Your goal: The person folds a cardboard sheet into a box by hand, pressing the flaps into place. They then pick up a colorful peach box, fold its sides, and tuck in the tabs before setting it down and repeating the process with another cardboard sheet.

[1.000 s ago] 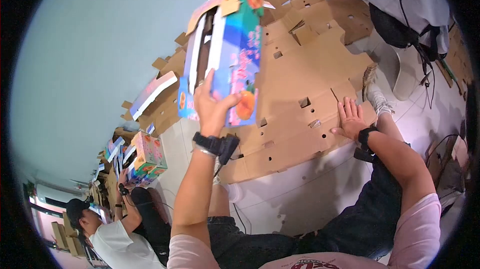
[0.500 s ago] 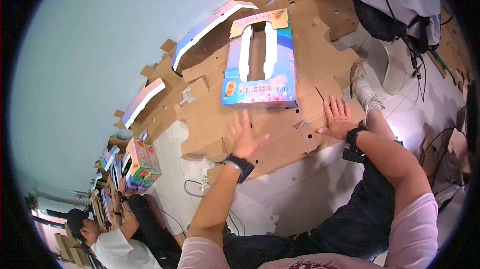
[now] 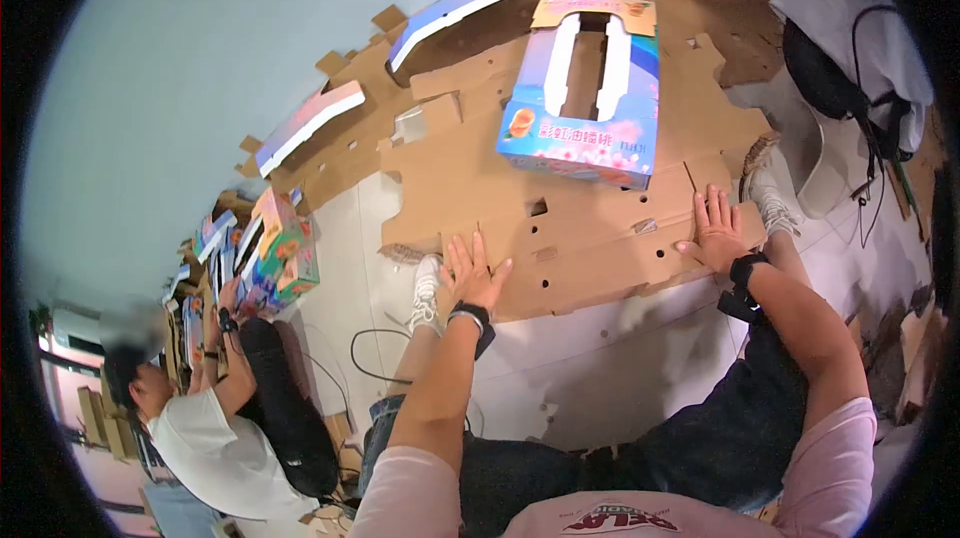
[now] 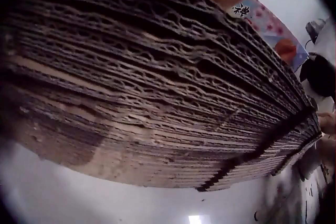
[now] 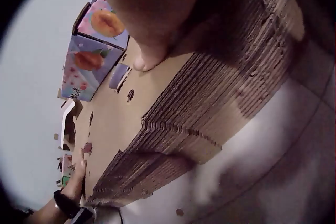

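Cardbd stack (image 3: 470, 163) w/ box (image 3: 585, 130) on top, beyond both hands. L hand (image 3: 476, 283) & R hand (image 3: 718, 236) rest near its front corners, fingers straight, thumbs out, gripping nothing. Wrist cams show layered edges (many sheets); head cam mainly top.

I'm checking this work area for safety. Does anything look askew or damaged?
The cardboard stack looks slightly untidy: in the left wrist view, uneven dark gaps show between its layers. The printed box on top shows no obvious damage.
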